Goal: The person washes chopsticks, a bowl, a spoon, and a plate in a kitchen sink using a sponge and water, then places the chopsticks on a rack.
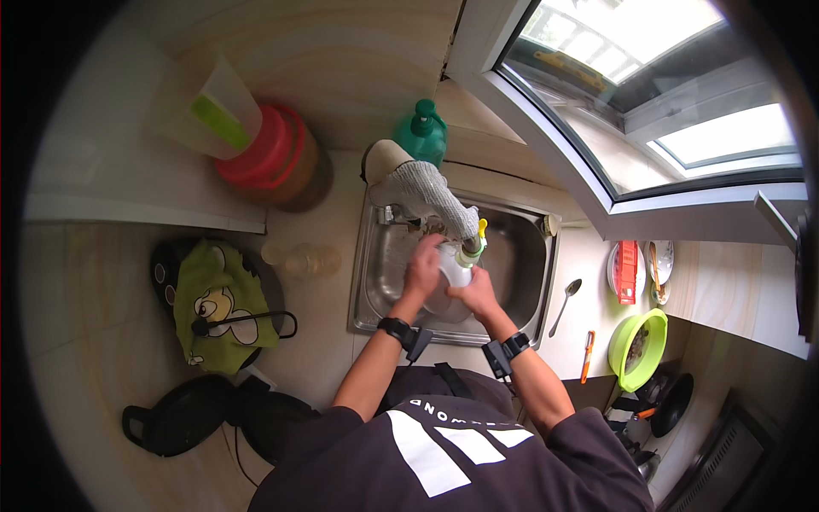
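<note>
Over the stainless steel sink, my left hand and my right hand hold a whitish translucent container between them, directly beneath the faucet nozzle. My left hand is at its left side with the fingers raised along the edge; my right hand grips its lower right side. A grey knitted cloth wraps the faucet's neck, and a yellow lever sticks up by the nozzle. Whether water runs is unclear. The container's lower part blurs against the basin.
Behind the sink stands a green pump bottle. Right of it lie a metal spoon, an orange peeler, a red grater and a green basin. Clear glasses and a cloth-covered appliance are leftward. An open window juts in.
</note>
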`<action>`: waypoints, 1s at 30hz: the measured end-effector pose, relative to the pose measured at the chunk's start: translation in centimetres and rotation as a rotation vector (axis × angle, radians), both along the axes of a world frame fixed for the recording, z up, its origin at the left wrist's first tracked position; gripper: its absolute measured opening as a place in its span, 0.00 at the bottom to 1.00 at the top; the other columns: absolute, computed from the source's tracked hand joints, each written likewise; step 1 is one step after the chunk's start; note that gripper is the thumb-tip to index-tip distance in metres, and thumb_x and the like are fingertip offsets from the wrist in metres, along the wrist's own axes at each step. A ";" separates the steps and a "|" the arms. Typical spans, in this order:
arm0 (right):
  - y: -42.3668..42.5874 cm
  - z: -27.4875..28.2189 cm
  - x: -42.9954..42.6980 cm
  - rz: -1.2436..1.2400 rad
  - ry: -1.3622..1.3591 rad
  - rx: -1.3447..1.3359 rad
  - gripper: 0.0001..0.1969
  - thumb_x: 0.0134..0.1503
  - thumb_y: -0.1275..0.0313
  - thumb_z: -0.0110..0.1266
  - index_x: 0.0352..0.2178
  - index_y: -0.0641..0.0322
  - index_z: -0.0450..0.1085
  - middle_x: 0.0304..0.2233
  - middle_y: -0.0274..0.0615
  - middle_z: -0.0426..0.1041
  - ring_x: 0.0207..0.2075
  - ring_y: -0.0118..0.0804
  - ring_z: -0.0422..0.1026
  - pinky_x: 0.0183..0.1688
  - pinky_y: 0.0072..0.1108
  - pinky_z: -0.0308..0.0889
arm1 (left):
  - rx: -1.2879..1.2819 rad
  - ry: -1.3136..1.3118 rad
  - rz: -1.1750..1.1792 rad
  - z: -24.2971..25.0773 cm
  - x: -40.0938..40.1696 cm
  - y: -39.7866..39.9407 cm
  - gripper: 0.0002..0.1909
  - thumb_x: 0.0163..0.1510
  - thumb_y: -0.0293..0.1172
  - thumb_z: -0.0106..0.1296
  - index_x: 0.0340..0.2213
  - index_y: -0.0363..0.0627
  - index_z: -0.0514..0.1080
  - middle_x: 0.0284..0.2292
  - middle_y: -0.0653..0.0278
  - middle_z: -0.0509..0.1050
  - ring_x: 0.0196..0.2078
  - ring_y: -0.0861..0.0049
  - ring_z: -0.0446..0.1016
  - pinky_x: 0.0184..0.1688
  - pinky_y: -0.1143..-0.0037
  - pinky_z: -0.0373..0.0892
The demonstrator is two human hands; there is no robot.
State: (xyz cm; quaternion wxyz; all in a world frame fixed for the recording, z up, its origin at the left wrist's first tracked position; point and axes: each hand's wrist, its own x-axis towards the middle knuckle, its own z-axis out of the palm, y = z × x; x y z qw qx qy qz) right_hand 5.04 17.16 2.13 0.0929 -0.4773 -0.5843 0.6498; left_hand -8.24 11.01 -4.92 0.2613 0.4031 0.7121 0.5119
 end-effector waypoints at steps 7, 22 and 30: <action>-0.3 0.0 -0.7 0.430 -0.285 0.800 0.20 0.36 0.73 0.58 0.35 0.64 0.69 0.24 0.53 0.73 0.28 0.56 0.73 0.30 0.38 0.68 | -0.251 -1.329 0.411 3.8 0.8 -0.2 0.29 0.53 0.49 0.52 0.53 0.55 0.59 0.45 0.69 0.67 0.45 0.74 0.67 0.41 0.66 0.67; 3.2 -3.3 5.0 -0.120 0.011 0.439 0.23 0.46 0.74 0.56 0.45 0.67 0.64 0.44 0.49 0.70 0.46 0.40 0.69 0.48 0.25 0.64 | -0.281 -1.127 0.267 -0.9 -2.4 -3.0 0.16 0.53 0.32 0.54 0.41 0.35 0.70 0.35 0.61 0.74 0.35 0.77 0.74 0.37 0.75 0.69; 2.8 -4.9 5.1 -0.285 0.103 -0.240 0.24 0.42 0.82 0.40 0.46 0.66 0.64 0.28 0.37 0.69 0.27 0.28 0.67 0.29 0.16 0.63 | -0.278 -0.061 0.178 2.2 -0.7 -0.9 0.27 0.54 0.38 0.50 0.51 0.36 0.61 0.50 0.42 0.64 0.52 0.51 0.64 0.54 0.65 0.61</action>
